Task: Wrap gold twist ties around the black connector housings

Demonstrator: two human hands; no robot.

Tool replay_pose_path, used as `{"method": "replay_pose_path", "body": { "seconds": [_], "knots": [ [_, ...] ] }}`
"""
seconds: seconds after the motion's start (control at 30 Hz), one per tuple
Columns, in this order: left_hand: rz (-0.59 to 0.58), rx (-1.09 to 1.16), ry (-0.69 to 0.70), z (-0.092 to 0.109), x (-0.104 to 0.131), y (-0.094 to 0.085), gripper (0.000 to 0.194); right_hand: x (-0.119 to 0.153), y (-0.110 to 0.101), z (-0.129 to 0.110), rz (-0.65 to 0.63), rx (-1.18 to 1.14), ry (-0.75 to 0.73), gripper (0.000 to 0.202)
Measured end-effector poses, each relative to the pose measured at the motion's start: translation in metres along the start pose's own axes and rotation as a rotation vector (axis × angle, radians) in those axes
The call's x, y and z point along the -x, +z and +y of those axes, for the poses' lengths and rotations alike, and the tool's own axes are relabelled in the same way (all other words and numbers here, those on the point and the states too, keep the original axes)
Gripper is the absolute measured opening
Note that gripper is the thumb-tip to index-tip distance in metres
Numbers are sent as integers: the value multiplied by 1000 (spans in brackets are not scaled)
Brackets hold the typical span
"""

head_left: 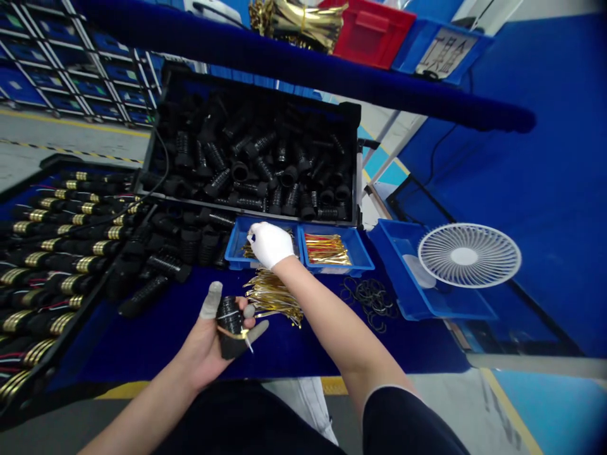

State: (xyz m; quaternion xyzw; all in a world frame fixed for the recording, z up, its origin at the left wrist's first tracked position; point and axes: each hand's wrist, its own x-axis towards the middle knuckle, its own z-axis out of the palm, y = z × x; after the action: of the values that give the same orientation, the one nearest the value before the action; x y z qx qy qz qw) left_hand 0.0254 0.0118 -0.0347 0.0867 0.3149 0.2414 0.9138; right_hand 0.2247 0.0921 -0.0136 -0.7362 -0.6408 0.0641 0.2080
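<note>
The left hand (207, 344) held a ribbed black part (229, 317); the right hand (271, 244) (fingers bent, grip unclear) hovered over a blue tray (233, 260).

The ribbed part (229, 315) looks glossy plastic, the strips (272, 294) shiny metallic, the cloth (298, 354) matt.

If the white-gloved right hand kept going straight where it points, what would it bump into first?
Probably the blue tray under the right hand, at its far left rim; if the hand is high enough to clear that, the front of the big black crate. Depth is unclear.
</note>
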Motion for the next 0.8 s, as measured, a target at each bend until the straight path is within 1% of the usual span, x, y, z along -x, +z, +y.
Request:
{"method": "replay_pose_path", "body": {
  "seconds": [0.03, 0.1, 0.13, 0.17, 0.2, 0.23, 0.27, 0.3, 0.33, 0.37, 0.4, 0.43, 0.47, 0.53, 0.6, 0.7, 0.8],
  "knots": [
    [34, 49, -22, 4, 2, -1, 45, 4, -5, 3, 34, -20, 6, 15],
    [65, 94, -53, 11, 5, -5, 36, 16, -19, 16, 179, -179, 67, 19],
    [76, 97, -42, 14, 7, -8, 32, 23, -27, 26, 315, -389, 130, 20],
    [86, 92, -12, 17, 8, -11, 29, 29, -34, 37, 462, -651, 205, 21],
    [90, 80, 18, 18, 9, -13, 27, 36, -40, 48, 576, -926, 278, 20],
    [86, 65, 46, 19, 9, -13, 27, 42, -43, 58, 636, -1192, 350, 17],
    [71, 45, 69, 19, 9, -12, 28, 49, -46, 66, 634, -1408, 403, 15],
    [53, 16, 91, 18, 9, -10, 28, 56, -46, 71, 585, -1568, 430, 13],
    [41, -26, 114, 16, 9, -7, 28, 65, -46, 73, 512, -1669, 424, 13],
    [40, -80, 147, 14, 10, -2, 28, 75, -46, 71, 444, -1705, 387, 13],
    [46, -138, 188, 12, 11, 2, 29, 85, -46, 65, 388, -1680, 329, 13],
    [53, -194, 231, 9, 13, 7, 32, 97, -46, 55, 336, -1605, 257, 13],
    [55, -241, 267, 6, 15, 12, 36, 109, -47, 43, 284, -1482, 191, 14],
    [40, -311, 302, 0, 21, 21, 49, 132, -49, 17, 115, -1169, 82, 11],
    [27, -351, 310, -7, 27, 28, 58, 150, -51, -7, 25, -971, 0, 8],
    [15, -362, 327, -18, 34, 35, 64, 167, -48, -27, -52, -903, -35, 14],
    [-31, -367, 342, -29, 38, 37, 64, 176, -42, -32, -48, -876, -22, 14]
  ]
}}
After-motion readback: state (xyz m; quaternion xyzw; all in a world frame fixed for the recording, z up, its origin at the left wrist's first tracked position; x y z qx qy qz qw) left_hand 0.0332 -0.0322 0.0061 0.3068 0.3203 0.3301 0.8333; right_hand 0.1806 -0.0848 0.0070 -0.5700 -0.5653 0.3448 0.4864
